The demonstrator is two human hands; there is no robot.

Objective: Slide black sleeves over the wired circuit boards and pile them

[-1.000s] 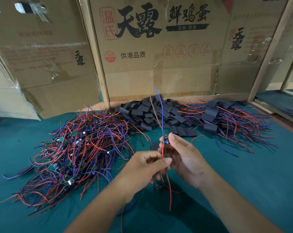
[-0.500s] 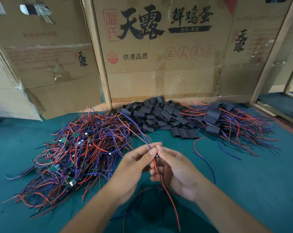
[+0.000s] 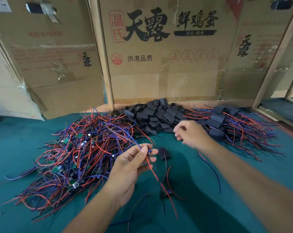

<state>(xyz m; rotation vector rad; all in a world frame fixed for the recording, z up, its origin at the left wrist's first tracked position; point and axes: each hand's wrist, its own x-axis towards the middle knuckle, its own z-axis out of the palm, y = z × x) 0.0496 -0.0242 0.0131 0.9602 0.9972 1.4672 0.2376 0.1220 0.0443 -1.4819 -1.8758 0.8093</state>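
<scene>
My left hand (image 3: 134,163) pinches a small wired circuit board (image 3: 149,152) by its top, and its red and blue wires trail down toward me. My right hand (image 3: 191,133) is blurred above the table, fingers loosely curled and holding nothing, just in front of the heap of black sleeves (image 3: 157,116). One loose black sleeve (image 3: 163,153) lies on the green table beside my left fingertips. A big tangle of bare wired boards (image 3: 75,152) sits at the left. The pile of sleeved boards (image 3: 229,128) lies at the right.
Cardboard boxes (image 3: 159,47) and wooden posts wall off the back of the green table (image 3: 243,174). A second small wired part (image 3: 166,194) lies on the cloth near my forearms. A stray blue wire (image 3: 214,172) curls at the right.
My right hand has let go of the board and moved up and right toward the black sleeves. My left hand now holds the board alone.
</scene>
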